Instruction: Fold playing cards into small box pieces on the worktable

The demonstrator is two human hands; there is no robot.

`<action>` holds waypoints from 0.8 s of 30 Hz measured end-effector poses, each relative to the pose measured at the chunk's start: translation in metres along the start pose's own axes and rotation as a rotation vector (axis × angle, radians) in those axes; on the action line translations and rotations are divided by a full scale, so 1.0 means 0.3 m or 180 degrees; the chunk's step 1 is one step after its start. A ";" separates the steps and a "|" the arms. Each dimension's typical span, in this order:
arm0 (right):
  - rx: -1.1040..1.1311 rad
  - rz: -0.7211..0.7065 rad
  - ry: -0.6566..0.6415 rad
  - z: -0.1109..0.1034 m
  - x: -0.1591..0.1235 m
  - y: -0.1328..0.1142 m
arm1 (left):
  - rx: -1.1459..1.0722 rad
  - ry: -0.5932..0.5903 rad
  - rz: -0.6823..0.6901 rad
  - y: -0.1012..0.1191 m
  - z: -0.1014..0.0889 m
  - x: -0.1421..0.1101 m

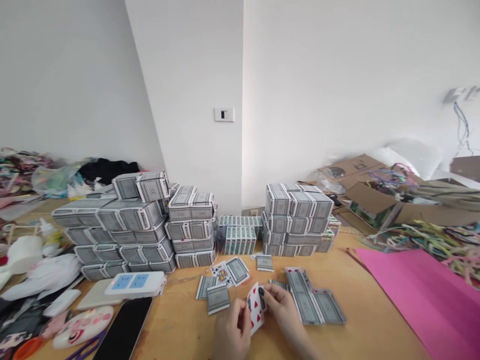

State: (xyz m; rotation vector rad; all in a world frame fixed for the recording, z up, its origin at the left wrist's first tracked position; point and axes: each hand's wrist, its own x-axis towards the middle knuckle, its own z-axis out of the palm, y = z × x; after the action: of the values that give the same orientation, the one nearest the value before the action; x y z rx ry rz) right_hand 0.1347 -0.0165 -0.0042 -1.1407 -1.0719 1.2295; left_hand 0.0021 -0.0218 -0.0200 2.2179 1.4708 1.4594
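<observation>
My left hand [233, 327] and right hand [281, 304] pinch playing cards [255, 306]; card stacks [137, 237] stand ahead, a phone [124, 327] left, pink paper [420, 295] right.

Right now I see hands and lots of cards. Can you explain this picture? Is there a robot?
There's no robot. These are a person's bare left hand and right hand. The one picture comes from a camera on that person's head, looking forward and down. Both hands together hold a heart card. Loose cards lie on the table, with patterned grey blocks stacked behind them. A phone lies to the left, and a pink sheet to the right.
</observation>
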 end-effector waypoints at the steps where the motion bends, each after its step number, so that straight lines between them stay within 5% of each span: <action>1: 0.0089 0.0100 -0.0087 -0.004 0.003 0.002 | -0.0031 0.0019 -0.0058 0.002 -0.002 0.002; 5: 0.0217 0.0249 -0.0238 -0.006 0.005 0.013 | -0.0122 0.0028 -0.0272 0.007 -0.007 0.007; 12: -0.0141 -0.0146 -0.0370 0.017 -0.010 -0.005 | 0.0069 0.0160 -0.0172 -0.006 0.001 0.003; 19: -0.1505 -0.0490 0.0360 0.041 -0.032 0.012 | 0.0257 0.0099 0.0094 -0.007 0.004 -0.005; 24: -0.1015 -0.0463 0.0049 0.036 -0.024 0.006 | 0.0215 0.0182 -0.0089 0.001 -0.009 0.005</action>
State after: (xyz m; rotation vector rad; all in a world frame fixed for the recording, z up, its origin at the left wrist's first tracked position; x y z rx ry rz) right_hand 0.1234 -0.0231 -0.0045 -1.2839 -1.3483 0.9563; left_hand 0.0002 -0.0219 -0.0174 2.2013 1.5848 1.4983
